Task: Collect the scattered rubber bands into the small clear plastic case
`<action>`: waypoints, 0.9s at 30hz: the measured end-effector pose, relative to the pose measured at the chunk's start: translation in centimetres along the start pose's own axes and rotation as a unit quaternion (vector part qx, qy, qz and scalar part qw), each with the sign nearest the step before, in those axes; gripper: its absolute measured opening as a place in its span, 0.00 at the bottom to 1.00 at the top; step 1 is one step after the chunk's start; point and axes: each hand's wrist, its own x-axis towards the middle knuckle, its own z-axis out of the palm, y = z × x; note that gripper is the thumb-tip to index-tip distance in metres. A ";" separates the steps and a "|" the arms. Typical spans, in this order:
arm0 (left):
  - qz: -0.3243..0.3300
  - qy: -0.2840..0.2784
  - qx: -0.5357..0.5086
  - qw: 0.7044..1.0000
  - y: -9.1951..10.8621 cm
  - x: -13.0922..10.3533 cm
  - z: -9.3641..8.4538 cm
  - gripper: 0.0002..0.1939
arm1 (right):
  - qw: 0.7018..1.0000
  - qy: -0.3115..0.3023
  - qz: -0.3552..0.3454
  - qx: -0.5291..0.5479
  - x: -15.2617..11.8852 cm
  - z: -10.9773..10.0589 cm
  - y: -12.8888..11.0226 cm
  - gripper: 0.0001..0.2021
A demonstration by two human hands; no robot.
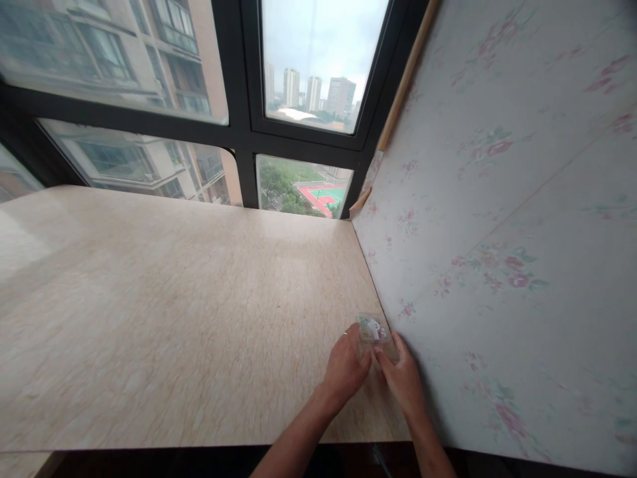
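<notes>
L hand (348, 363) & R hand (403, 373) both on it, clamped either side of the clear box (373, 336), thumbs on its near part! So box is btwn them, at the ledge's R edge; grip's done, letting go isn't. Small bits (375, 328) show inside, not out; lid open or shut, can't tell. Count: 2 hands, 1 box, 1 marble ledge (199, 318) L of grip, 1 flowered wall (497, 219) just R. Bits: too tiny to count.
</notes>
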 end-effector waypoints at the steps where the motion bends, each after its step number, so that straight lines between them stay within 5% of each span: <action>1: 0.005 0.014 -0.005 1.000 -0.4 -0.2 -0.2 0.25 | 1.000 0.006 0.000 -0.010 -0.3 -0.3 -0.4 0.36; 7: -0.027 0.105 -0.007 0.994 -5.2 -1.6 -5.4 0.24 | 0.998 -0.008 -0.055 -0.016 -3.0 0.1 -3.4 0.35; 13: -0.082 0.251 0.040 0.964 -10.3 -4.2 -14.3 0.18 | 0.978 -0.151 -0.135 0.050 -5.2 6.0 -6.3 0.27; 17: -0.075 0.311 0.088 0.943 -12.5 -6.4 -18.6 0.15 | 0.953 -0.246 -0.164 0.064 -4.7 9.8 -8.2 0.25; 21: -0.084 0.355 0.072 0.928 -13.9 -8.2 -20.7 0.13 | 0.943 -0.273 -0.177 0.073 -3.8 13.1 -9.7 0.24; 27: -0.118 0.379 -0.012 0.918 -14.2 -8.8 -21.2 0.12 | 0.955 -0.214 -0.194 0.069 -3.7 16.0 -9.4 0.22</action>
